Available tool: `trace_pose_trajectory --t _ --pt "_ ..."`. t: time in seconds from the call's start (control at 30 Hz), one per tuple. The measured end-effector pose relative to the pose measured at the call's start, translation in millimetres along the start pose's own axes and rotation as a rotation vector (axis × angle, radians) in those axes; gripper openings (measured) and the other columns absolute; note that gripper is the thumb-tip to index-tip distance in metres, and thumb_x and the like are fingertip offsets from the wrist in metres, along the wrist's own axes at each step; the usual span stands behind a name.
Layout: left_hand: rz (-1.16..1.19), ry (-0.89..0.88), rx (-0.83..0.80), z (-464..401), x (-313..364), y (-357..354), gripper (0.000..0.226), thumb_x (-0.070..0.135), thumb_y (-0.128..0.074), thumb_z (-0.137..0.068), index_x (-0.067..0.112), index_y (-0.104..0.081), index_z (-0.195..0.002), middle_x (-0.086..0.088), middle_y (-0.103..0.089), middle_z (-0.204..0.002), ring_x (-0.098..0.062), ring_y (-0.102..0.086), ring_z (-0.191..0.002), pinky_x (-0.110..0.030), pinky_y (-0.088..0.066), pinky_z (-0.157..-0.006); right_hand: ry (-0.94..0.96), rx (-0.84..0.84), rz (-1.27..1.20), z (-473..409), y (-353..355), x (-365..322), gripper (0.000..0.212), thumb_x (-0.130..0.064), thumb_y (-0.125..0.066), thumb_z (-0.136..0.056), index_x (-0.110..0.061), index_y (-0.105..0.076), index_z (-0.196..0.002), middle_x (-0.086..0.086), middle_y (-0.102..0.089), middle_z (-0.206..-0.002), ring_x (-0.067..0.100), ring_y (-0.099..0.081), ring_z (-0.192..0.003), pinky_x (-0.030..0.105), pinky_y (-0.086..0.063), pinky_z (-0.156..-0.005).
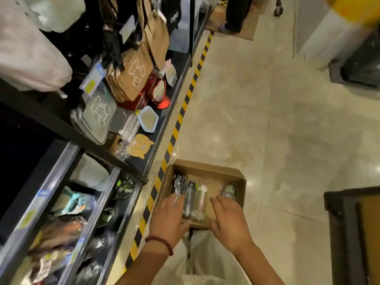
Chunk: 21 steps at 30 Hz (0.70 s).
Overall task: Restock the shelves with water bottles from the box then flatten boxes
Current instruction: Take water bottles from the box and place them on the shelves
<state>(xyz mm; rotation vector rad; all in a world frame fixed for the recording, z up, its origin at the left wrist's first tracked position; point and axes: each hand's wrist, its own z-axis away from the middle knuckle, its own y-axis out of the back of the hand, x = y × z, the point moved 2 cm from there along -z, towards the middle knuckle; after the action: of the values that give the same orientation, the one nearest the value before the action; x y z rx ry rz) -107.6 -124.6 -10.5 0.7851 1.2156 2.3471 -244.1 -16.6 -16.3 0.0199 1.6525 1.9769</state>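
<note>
Open cardboard box on the pale floor, right next to the yellow & black stripe at the foot of the shelves. Flaps up, not flat yet.

Inside: water bottles lying on their sides, each in a clear shiny wrap. Three or so packed close on the left side of the box, one more w/ a green top alone on the right. Bare cardboard between them, so box looks partly used up. Exact count hard to tell, wraps blur together.

Left hand down in the box, fingers bent over the wrapped bottle nearest the shelves, thumb at the near edge of the box. Real grip or only a touch: cannot tell. Red bead bracelet on that wrist. Right hand low over the near right part of the box, fingers straight & a bit spread, holding nothing.

Bottles prob empty, so light. Hard, stiff body, no squash. Wrap looks slick & crinkly, may slide in the hand. Best hold: round the middle of the body, not by loose wrap or the cap.

Shelves on the left hold more wrapped stuff, dark & blurry. Higher up: brown & grey pouches w/ a bear drawing.
</note>
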Motion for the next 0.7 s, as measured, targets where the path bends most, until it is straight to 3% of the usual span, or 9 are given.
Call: trace_pose_trajectory --t 0.13,0.23,0.33,0.4,0.47,0.57,0.7 --pt "-0.008 -0.015 -0.106 -36 -16 -19 0.071 0.049 -0.051 -0.088 0.025 -0.02 -0.148 0.005 -0.022 -0.153 -0.016 -0.024 -0.139 -0.029 -0.026 -0.112 -0.081 -0.064 -0.063 -24 -30 6 0.047 -0.021 -0.058 -0.064 -0.01 -0.062 -0.109 0.008 -0.063 -0.098 0.028 -0.063 -0.087 0.039 -0.055 -0.075" --pt "-0.007 0.014 -0.156 -65 -32 -40 0.071 0.047 -0.053 -0.087 0.023 -0.024 -0.147 0.005 -0.026 -0.151 -0.015 -0.026 -0.138 -0.027 -0.024 -0.111 -0.122 -0.118 -0.105 -43 -61 14 0.048 -0.021 -0.057 -0.062 -0.013 -0.061 -0.11 0.005 -0.063 -0.1 0.027 -0.062 -0.09 0.04 -0.054 -0.077" --pt "-0.002 0.059 -0.202 -102 -47 -66 0.067 0.045 -0.062 -0.082 0.024 -0.036 -0.14 0.005 -0.041 -0.141 -0.015 -0.039 -0.128 -0.028 -0.036 -0.106 -0.181 -0.172 -0.13 -65 -99 30 0.05 -0.027 -0.046 -0.069 -0.014 -0.06 -0.116 0.006 -0.063 -0.109 0.027 -0.06 -0.1 0.042 -0.052 -0.083" --pt "0.054 0.115 -0.25 -129 -59 -88 0.065 0.045 -0.068 -0.078 0.025 -0.042 -0.134 0.005 -0.047 -0.132 -0.016 -0.047 -0.119 -0.031 -0.044 -0.098 -0.198 -0.196 -0.154 -77 -130 42 0.047 -0.024 -0.053 -0.07 -0.012 -0.06 -0.115 0.008 -0.063 -0.107 0.029 -0.06 -0.099 0.043 -0.052 -0.083" --pt "0.097 0.157 -0.286 -155 -69 -115 0.068 0.046 -0.069 -0.078 0.024 -0.04 -0.135 0.003 -0.048 -0.134 -0.017 -0.048 -0.119 -0.033 -0.044 -0.099 -0.217 -0.25 -0.17 -89 -160 56 0.043 -0.021 -0.062 -0.073 -0.012 -0.059 -0.115 0.007 -0.061 -0.107 0.029 -0.059 -0.099 0.041 -0.051 -0.084" --pt "0.117 0.209 -0.319 -192 -84 -154 0.075 0.046 -0.067 -0.081 0.023 -0.031 -0.144 0.001 -0.041 -0.142 -0.02 -0.044 -0.126 -0.032 -0.04 -0.101 -0.254 -0.351 -0.184 -114 -204 76 0.044 -0.026 -0.056 -0.086 -0.018 -0.048 -0.128 0.003 -0.053 -0.123 0.024 -0.05 -0.111 0.037 -0.044 -0.094" --pt "0.179 0.279 -0.333 -238 -104 -209 0.079 0.045 -0.067 -0.082 0.022 -0.027 -0.145 -0.001 -0.038 -0.145 -0.021 -0.041 -0.13 -0.032 -0.037 -0.103 -0.292 -0.398 -0.281 -145 -265 95 0.044 -0.025 -0.055 -0.089 -0.014 -0.045 -0.131 0.007 -0.05 -0.129 0.024 -0.046 -0.116 0.034 -0.04 -0.097"
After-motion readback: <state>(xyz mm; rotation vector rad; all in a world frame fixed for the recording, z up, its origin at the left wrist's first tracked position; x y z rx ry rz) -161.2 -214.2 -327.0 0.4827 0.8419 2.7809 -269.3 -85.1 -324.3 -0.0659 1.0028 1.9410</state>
